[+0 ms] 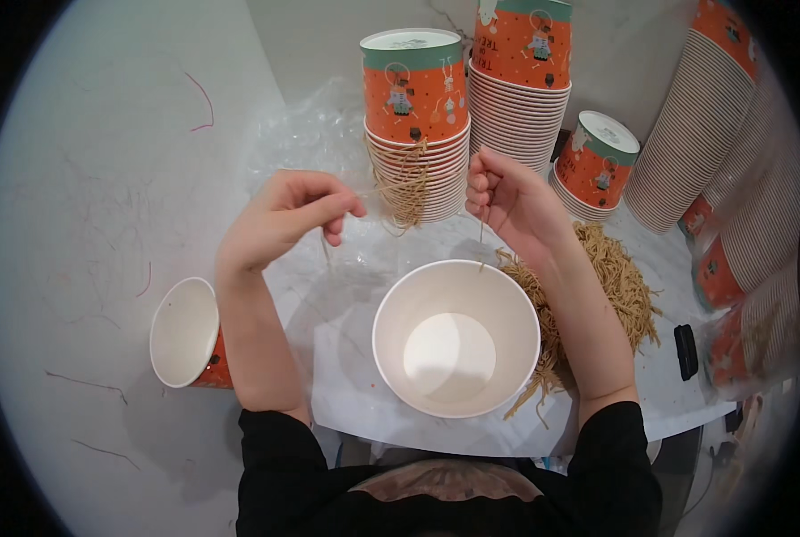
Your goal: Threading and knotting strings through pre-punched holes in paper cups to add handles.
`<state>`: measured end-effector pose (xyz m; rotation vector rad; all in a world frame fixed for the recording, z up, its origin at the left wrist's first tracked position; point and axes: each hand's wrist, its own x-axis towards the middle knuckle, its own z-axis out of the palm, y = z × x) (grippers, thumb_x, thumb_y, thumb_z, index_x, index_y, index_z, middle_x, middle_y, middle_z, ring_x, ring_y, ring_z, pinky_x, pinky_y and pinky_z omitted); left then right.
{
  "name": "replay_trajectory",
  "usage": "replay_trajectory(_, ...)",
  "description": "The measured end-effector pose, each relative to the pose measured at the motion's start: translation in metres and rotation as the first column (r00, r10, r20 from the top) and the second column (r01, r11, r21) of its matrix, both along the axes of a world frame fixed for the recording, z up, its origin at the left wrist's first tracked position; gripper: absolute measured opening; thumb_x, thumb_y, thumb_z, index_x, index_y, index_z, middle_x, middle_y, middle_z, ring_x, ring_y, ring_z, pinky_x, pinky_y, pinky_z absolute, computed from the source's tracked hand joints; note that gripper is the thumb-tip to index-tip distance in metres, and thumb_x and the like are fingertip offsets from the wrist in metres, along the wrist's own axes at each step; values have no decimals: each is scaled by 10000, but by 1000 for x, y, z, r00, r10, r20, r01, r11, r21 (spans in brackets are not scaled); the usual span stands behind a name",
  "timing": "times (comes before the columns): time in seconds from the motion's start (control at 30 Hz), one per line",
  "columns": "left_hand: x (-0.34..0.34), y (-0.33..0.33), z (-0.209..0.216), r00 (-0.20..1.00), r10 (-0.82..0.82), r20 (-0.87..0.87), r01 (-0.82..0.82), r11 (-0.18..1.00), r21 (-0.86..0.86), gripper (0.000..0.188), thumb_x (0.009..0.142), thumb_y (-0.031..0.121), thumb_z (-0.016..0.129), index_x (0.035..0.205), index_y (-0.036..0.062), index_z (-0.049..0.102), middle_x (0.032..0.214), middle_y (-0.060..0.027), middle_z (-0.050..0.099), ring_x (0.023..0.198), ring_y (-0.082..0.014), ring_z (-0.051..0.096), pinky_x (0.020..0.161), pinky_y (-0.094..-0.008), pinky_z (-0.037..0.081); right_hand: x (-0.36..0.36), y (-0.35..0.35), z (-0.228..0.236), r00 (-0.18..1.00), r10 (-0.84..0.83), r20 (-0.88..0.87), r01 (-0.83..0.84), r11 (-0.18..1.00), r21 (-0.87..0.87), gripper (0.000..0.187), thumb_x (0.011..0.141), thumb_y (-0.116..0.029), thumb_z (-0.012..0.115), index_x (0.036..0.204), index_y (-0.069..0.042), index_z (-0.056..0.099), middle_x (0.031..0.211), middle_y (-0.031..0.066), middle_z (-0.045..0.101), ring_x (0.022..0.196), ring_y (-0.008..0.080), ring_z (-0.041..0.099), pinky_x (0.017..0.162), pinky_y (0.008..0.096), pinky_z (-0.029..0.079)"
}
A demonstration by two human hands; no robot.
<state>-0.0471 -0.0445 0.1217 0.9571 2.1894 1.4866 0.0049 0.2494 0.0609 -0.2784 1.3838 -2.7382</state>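
Note:
In front of me a large white paper bucket (387, 340) stands upright with its mouth facing up and nothing in it. My right hand (514, 199) is raised beyond its far rim, closed in a pinch on a thin tan cord (481, 231) that hangs straight down. Left of it, my left hand (297, 213) is held in the air, wrist bent, thumb and fingers curled together; what they hold, if anything, is too fine to make out. Several tan cords (404, 188) drape over a stack of orange buckets (415, 98) just beyond my hands. A tangled pile of tan cord (619, 277) lies under my right forearm.
A bucket on its side (185, 336) lies by my left forearm. Tall upside-down bucket stacks (521, 107) stand behind, with a shorter stack (597, 161) and leaning bagged stacks (695, 116) at right. Clear plastic film (315, 134) lies at the back; a black object (685, 352) sits right.

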Motion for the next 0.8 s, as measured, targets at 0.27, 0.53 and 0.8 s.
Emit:
replay_trajectory(0.27, 1, -24, 7, 985, 148, -89, -150, 989, -17, 214, 928, 183, 663, 854, -12, 711, 628, 16, 575, 570, -67, 535, 563, -234, 428, -26, 26, -22, 986, -156, 64, 161, 984, -77, 226, 1028, -212, 545, 1082, 2, 597, 947, 54, 596, 902, 164, 579, 840, 299, 504)
replay_trajectory(0.53, 41, 35, 3, 995, 8, -104, -6, 1000, 21, 174, 974, 142, 626, 901, 12, 714, 669, 67, 566, 612, 0, 459, 546, -205, 374, 30, -39, 11, 698, -14, -716, 492, 737, 464, 337, 1011, -198, 564, 1279, 0, 514, 1217, 141, 558, 1198, 250, 557, 1060, 350, 420)
replay_trajectory(0.8, 50, 45, -7, 993, -112, 23, 109, 989, 104, 274, 1028, 189, 579, 823, 28, 663, 600, 68, 500, 506, -3, 393, 439, -201, 285, 65, -54, 21, 896, 50, -441, 244, 774, 584, 315, 975, -118, 622, 1253, -6, 523, 1094, 70, 591, 860, 82, 572, 729, 231, 480)
